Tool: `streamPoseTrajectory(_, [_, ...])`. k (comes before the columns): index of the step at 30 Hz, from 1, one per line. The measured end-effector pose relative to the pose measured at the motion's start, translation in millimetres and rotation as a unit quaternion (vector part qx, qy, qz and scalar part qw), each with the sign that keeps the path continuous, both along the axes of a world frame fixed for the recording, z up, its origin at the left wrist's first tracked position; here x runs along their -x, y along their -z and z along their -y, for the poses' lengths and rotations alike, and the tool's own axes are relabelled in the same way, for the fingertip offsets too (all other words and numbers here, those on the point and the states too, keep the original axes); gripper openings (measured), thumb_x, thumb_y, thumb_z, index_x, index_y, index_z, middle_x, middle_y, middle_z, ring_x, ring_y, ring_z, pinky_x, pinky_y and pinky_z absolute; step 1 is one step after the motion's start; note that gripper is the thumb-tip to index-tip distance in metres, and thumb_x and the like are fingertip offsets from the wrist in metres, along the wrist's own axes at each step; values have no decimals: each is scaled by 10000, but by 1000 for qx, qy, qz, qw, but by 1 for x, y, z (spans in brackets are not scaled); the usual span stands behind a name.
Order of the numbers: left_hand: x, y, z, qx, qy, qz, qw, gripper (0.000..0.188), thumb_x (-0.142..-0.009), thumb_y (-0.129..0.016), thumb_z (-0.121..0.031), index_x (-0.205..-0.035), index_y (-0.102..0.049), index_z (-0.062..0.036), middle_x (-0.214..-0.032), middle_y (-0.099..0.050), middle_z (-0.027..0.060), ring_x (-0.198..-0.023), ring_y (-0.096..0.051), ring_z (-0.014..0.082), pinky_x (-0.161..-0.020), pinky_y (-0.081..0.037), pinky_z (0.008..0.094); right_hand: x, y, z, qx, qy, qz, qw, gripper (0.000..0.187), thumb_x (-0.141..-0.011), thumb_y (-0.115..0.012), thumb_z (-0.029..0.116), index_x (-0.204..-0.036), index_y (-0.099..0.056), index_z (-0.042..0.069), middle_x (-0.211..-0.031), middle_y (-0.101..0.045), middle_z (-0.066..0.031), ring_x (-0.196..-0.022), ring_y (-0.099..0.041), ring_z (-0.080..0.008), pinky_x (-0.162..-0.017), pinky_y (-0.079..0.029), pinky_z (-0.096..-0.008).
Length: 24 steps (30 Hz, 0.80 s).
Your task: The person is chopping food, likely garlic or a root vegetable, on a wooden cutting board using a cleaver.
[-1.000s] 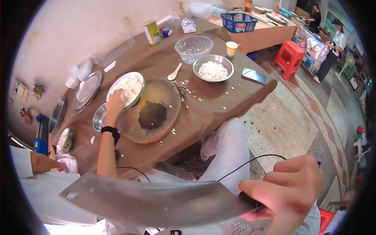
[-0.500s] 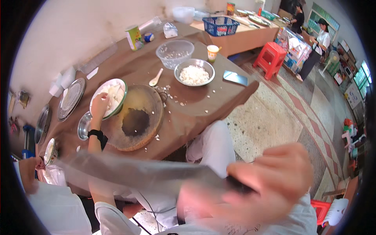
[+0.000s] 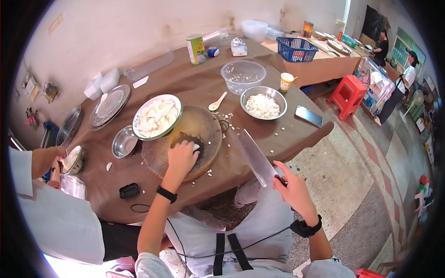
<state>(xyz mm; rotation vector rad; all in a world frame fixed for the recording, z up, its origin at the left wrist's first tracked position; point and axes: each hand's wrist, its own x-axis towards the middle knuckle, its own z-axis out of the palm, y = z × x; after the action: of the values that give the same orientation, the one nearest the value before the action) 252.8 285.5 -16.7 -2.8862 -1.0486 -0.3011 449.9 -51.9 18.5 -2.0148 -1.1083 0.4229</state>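
Observation:
My left hand (image 3: 182, 160) is over the round wooden chopping board (image 3: 211, 134), its fingers closed on a white vegetable piece (image 3: 196, 147) that shows only in part. In my right hand (image 3: 295, 189) is the black handle of a cleaver (image 3: 256, 157). Its broad blade points away to the upper left, over the table edge, apart from the board. A white bowl with a green rim (image 3: 180, 116) holds larger white pieces and overlaps the board's far left side. Farther right, a steel bowl (image 3: 281, 114) is full of small chopped white bits.
An empty small steel bowl (image 3: 118, 147) stands left of the board. Behind are a white spoon (image 3: 218, 101), a clear plastic bowl (image 3: 227, 85) and a paper cup (image 3: 286, 83). A phone (image 3: 308, 116) lies near the right edge. At left, a co-worker's hand (image 3: 54, 155) is beside a patterned bowl.
My left hand has moved from the green-rimmed bowl to the board with a white piece. The cleaver, blurred close to the view before, is now lower and farther away, beside the table edge.

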Motion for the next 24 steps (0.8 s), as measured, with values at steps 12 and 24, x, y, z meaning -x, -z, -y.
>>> streamPoseTrajectory(12, [-61,16,-30,78,156,43,984,103,-894,-638,-140,-971,-638,-72,-1005,-682,157,-1021,-657,372,-860,-542,500,3,3,33,-48,66,-136,987,492,-1021,-688,182,-1490,-555,113,-784,-767,-128,-499,-667,-235,-536,-526,-357])
streamPoseTrajectory(24, [-100,11,-58,127,169,-51,976,124,-778,-678,-139,-843,-684,-33,-854,-716,208,-860,-705,401,-788,-560,489,-1,34,99,-31,121,-83,989,519,-1026,-671,292,-1509,-535,159,-760,-700,-223,-684,-688,-445,-639,-547,-502])
